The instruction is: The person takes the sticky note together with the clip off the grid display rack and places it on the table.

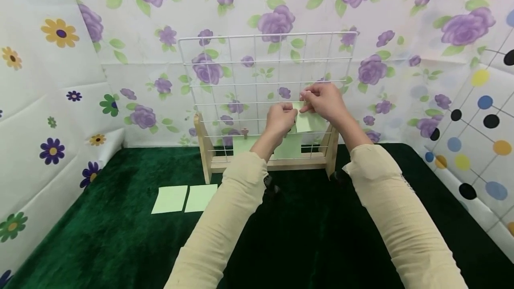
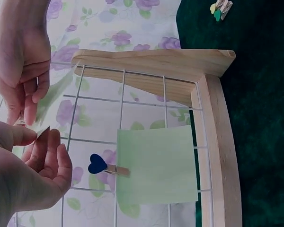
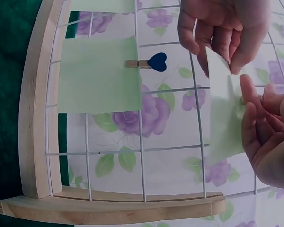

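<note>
Both hands are at the white wire grid [image 1: 249, 84], holding a light green paper note [image 1: 309, 123] against its front. My left hand [image 1: 279, 119] pinches the note's upper left corner between thumb and fingers; that corner [image 2: 45, 133] bends toward the camera. My right hand [image 1: 326, 101] grips the top edge, and a small item at its fingertips is too blurred to name. Below and to the left hangs another green note [image 2: 157, 165], fastened by a small wooden clothespin with a blue heart [image 2: 97, 163]. A further note [image 1: 241, 144] hangs left of it under a clothespin [image 1: 245, 133].
Wooden feet [image 1: 204, 150] and a crossbar [image 1: 309, 164] support the grid on a dark green cloth [image 1: 120, 244]. Two loose green notes [image 1: 170, 199] lie at front left. Small clothespins with yellow and green hearts [image 2: 221, 9] lie on the cloth. Flowered sheeting [image 1: 140, 79] stands behind.
</note>
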Action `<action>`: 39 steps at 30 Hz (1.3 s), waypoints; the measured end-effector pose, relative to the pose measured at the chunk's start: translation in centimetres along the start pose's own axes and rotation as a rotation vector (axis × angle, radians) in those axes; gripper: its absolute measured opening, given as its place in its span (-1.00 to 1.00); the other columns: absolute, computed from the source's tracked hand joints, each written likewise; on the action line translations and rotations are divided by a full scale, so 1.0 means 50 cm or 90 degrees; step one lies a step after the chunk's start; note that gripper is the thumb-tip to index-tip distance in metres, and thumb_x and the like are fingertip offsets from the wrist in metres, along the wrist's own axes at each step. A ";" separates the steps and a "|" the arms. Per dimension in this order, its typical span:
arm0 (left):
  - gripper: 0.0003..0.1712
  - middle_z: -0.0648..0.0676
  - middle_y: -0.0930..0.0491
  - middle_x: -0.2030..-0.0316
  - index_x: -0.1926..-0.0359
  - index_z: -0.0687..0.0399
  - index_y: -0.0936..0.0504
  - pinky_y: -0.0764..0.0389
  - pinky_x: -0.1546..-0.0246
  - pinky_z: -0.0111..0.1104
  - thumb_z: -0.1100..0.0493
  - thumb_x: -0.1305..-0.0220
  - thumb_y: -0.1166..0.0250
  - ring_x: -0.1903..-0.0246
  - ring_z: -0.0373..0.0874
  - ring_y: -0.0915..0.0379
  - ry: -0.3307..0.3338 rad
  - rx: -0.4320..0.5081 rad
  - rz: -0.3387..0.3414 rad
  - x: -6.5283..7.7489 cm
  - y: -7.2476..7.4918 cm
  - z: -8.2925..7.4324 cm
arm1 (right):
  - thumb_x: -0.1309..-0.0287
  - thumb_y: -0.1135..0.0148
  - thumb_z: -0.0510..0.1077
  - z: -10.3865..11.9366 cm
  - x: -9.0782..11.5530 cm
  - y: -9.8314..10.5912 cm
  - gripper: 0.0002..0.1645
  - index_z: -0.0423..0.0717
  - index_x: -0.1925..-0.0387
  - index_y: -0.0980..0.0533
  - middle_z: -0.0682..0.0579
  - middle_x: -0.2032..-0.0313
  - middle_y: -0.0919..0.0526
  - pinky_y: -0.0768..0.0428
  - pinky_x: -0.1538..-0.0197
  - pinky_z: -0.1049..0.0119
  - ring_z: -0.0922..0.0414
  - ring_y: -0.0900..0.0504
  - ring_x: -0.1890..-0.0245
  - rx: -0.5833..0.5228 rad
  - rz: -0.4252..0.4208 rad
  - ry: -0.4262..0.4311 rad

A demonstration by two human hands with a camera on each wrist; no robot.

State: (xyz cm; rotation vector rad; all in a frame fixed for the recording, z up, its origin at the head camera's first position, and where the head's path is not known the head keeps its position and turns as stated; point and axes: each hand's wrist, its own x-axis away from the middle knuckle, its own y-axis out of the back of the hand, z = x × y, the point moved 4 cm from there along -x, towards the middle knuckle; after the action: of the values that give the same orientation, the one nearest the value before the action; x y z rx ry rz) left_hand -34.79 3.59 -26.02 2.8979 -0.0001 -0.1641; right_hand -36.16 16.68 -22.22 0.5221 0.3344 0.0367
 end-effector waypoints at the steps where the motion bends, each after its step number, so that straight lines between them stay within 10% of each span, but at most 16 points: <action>1: -0.64 0.26 -0.57 -0.03 -0.11 0.39 -0.52 -0.55 0.07 -0.32 0.28 -0.37 -0.16 -0.02 0.00 -0.52 -0.002 0.002 0.002 0.000 0.000 -0.001 | -0.40 -0.08 -0.16 0.001 0.000 0.000 -0.63 -0.44 0.03 -0.54 -0.24 0.18 -0.68 -0.58 0.40 0.48 0.29 -0.66 0.56 0.007 -0.005 0.003; 16: -0.68 0.21 -0.60 0.01 -0.07 0.35 -0.55 -0.55 0.07 -0.33 0.27 -0.38 -0.15 0.01 -0.02 -0.53 -0.020 -0.012 -0.008 0.000 0.001 -0.010 | -0.37 -0.12 -0.14 0.049 0.000 0.025 -0.70 -0.29 0.09 -0.62 -0.15 0.38 -0.72 -0.51 0.25 0.09 -0.03 -0.69 0.39 0.316 0.068 0.111; 39: -0.74 0.19 -0.61 0.10 0.00 0.32 -0.59 -0.54 0.11 -0.32 0.32 -0.32 -0.17 0.06 -0.02 -0.52 -0.038 -0.071 -0.009 0.003 0.008 0.015 | -0.35 -0.12 -0.23 0.019 0.020 0.003 -0.79 -0.36 0.17 -0.53 -0.19 0.50 -0.64 -0.41 0.40 0.24 -0.04 -0.64 0.52 0.236 -0.085 0.215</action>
State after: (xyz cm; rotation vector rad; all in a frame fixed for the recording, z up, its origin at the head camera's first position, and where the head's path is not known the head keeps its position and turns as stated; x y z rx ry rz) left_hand -34.73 3.01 -26.65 2.7812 0.0175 -0.2447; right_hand -34.88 16.46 -21.67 0.8616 0.7128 -0.0689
